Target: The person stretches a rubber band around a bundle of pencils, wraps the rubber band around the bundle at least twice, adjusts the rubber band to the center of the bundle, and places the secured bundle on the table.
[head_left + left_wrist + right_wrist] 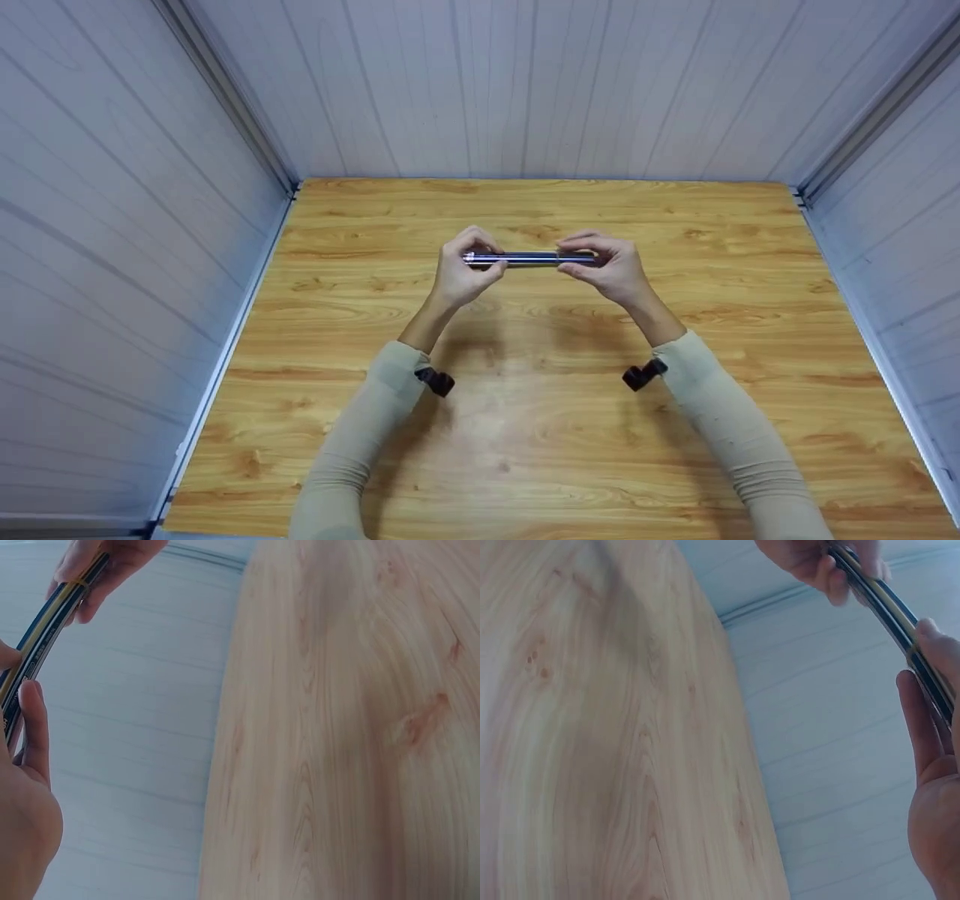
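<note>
A slim bundle of dark pencils (532, 259), some showing yellow sides in the left wrist view, is held level above the table. A thin yellowish band (79, 583) goes round the bundle close to the right hand's fingertips. My left hand (465, 274) grips the bundle's left end between thumb and fingers. At the other end, my right hand (613, 268) pinches it, thumb below and fingers above in the head view. The fingers hide part of both ends. In the right wrist view the pencils (885, 607) run side by side between the two hands.
Beneath the hands lies a wood-grain table (517, 450). Pale panel walls stand at the back (495, 90), left (127, 247) and right (900, 225). A small black camera is worn on each wrist, left (436, 381) and right (643, 373).
</note>
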Available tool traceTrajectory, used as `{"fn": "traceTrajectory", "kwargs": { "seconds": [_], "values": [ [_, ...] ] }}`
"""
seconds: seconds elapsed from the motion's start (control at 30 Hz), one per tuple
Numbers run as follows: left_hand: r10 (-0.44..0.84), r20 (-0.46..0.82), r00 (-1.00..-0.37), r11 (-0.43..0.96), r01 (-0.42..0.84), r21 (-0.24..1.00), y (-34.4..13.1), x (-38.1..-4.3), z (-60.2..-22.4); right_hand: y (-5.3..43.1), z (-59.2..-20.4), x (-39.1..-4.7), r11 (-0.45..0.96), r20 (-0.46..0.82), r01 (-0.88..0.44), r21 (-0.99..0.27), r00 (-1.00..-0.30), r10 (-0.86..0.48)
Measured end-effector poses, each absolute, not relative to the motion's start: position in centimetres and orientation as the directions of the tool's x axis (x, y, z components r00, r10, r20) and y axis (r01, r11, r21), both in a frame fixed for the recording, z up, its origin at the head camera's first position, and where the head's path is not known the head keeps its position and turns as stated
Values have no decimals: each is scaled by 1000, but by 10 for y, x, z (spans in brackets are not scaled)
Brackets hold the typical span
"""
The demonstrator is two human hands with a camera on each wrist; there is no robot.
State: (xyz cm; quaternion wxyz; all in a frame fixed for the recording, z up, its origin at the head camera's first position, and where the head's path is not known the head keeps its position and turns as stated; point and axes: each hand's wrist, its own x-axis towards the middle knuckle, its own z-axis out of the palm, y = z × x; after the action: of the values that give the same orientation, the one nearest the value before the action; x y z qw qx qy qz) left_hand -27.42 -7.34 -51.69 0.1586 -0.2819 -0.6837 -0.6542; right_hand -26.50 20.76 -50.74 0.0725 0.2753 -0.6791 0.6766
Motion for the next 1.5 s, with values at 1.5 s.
{"fn": "traceTrajectory", "kwargs": {
  "seconds": [1.5],
  "values": [
    [154,585,-797,-35,587,809,-68,-272,-517,206,-501,-264,-58,516,-526,-849,-798,-312]
  ]
}}
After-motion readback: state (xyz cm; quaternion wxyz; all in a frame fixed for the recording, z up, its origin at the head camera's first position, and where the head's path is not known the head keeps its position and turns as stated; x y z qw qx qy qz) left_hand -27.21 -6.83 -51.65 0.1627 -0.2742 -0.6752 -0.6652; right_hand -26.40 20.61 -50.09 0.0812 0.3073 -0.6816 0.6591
